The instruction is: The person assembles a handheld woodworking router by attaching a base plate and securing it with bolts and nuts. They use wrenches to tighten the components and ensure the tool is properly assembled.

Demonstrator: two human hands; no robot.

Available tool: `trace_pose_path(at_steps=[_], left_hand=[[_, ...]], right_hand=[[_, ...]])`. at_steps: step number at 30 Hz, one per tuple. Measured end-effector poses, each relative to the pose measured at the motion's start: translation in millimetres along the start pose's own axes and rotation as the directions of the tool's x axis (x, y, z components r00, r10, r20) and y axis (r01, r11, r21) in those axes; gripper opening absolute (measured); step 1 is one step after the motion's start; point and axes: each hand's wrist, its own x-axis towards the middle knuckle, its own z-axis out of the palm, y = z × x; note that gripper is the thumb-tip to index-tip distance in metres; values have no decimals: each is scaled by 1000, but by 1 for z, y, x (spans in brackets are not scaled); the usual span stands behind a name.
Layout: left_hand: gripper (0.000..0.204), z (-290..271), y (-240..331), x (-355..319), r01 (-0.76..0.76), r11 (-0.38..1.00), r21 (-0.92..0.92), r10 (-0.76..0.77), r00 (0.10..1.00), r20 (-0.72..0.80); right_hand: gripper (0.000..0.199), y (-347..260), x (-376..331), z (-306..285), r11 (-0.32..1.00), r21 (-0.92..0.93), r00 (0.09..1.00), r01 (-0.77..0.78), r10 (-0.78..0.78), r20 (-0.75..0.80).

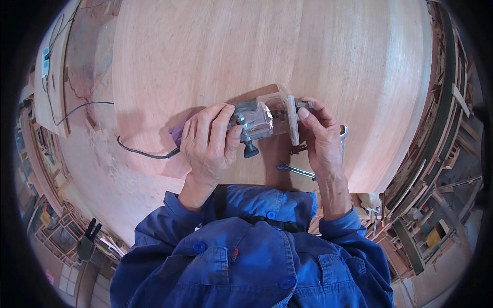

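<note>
Trim router, grey body with clear base plate, held on its side just above the wooden bench, near its front edge. Left hand wrapped closed around the motor body; black cord trails left. Right hand grips the base end, fingers curled over the plate. Wrench lies on the bench beside the right hand. Blue jacket below.

Desk: you have a broad pale wooden desk before you, its grain running lengthwise.
Wrench: a metal wrench lies near its front edge.
Jacket: you wear a blue buttoned jacket.
Surroundings: wooden frames are stacked to your right.
</note>
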Motion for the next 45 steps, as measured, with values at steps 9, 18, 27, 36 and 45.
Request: trace_pose_path(at_steps=[9, 18, 27, 36, 45], left_hand=[[29, -1, -1, 1, -9, 1000, -14, 9, 1000, -16], [29, 2, -1, 1, -15, 1000, -9, 14, 999, -35], [29, 2, -1, -1, -10, 1000, -17, 9, 999, -35], [28, 5, 0, -1, -9, 999, -46, 7, 999, -40], [29, 8, 3, -7, -30, 1000, -2, 30, 998, -52]], right_hand=[[27, -3, -4, -1, 997, -74, 1000, -19, 19, -3], [27, -9, -4, 1, 991, -128, 999, -39, 42, 22], [26, -33, 21, -12, 880, -472, 972, -52, 152, 177], [25, -39, 30, -12, 824, -566, 964, 11, 142, 224], [26, -39, 31, -13, 820, -573, 959, -15, 174, 224]])
